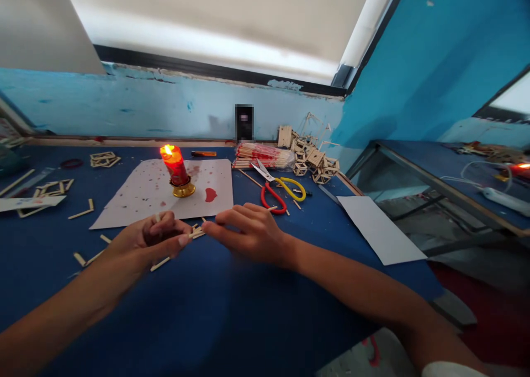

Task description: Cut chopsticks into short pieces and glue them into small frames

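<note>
Above the blue tabletop, my left hand (pixel 159 239) is closed, its thumb and forefinger pinching short wooden sticks (pixel 197 232). My right hand (pixel 248 231) meets them from the other side, fingers bent together round the far end; its fingertips partly hide what they grip. Just behind the hands, a lit red candle (pixel 176 167) stands upright in a gold holder (pixel 183 189) on a white sheet of paper (pixel 136 195) spotted with red wax. Scissors (pixel 275 184) with one red and one yellow handle lie open beyond my right hand.
A plastic-wrapped bundle of sticks (pixel 263 157) and a heap of stick frames (pixel 317 159) lie by the wall. More stick frames (pixel 103 159) and loose pieces are at left. A white sheet (pixel 379 228) overhangs the table's right edge. Another table (pixel 459 173) stands farther right.
</note>
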Action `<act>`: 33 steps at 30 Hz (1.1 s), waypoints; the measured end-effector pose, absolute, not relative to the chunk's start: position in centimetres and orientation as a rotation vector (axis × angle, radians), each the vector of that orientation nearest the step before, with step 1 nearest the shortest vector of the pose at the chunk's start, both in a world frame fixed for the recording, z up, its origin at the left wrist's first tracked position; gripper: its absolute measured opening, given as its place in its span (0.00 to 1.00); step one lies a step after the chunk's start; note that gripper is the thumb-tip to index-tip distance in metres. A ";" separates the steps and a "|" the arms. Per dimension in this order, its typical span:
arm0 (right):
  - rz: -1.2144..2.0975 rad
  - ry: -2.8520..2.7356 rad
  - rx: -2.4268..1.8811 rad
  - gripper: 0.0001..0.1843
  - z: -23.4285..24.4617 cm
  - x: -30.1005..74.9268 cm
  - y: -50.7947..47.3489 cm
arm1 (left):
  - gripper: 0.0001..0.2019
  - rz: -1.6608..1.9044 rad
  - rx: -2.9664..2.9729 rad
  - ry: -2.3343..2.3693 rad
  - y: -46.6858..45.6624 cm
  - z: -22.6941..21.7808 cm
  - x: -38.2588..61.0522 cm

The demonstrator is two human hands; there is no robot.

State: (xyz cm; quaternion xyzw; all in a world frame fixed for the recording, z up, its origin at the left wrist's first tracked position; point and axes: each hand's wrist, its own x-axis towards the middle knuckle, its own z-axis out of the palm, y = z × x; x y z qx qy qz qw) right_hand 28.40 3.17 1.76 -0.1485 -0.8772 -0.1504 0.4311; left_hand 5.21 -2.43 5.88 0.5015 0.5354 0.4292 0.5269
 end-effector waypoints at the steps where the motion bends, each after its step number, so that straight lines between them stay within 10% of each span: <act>1: -0.300 -2.174 -0.412 0.08 1.8 28.4 3.3 | 0.20 1.029 1.158 1.292 -2.3 5.9 5.4; 14: 1.229 -1.536 -0.580 0.16 3.2 27.9 4.2 | 0.15 1.014 1.236 0.888 -2.0 4.7 10.9; 22: 0.204 -2.236 -1.842 0.28 5.5 33.5 7.9 | 0.18 1.023 1.404 1.173 -2.0 3.9 9.0; 27: 0.232 -2.218 -2.236 0.42 5.5 38.4 10.8 | 0.17 1.003 1.510 1.268 -2.7 3.8 8.5; 33: 0.312 -2.267 -2.202 0.32 3.7 38.0 12.2 | 0.17 1.039 1.484 1.252 -3.2 4.1 8.5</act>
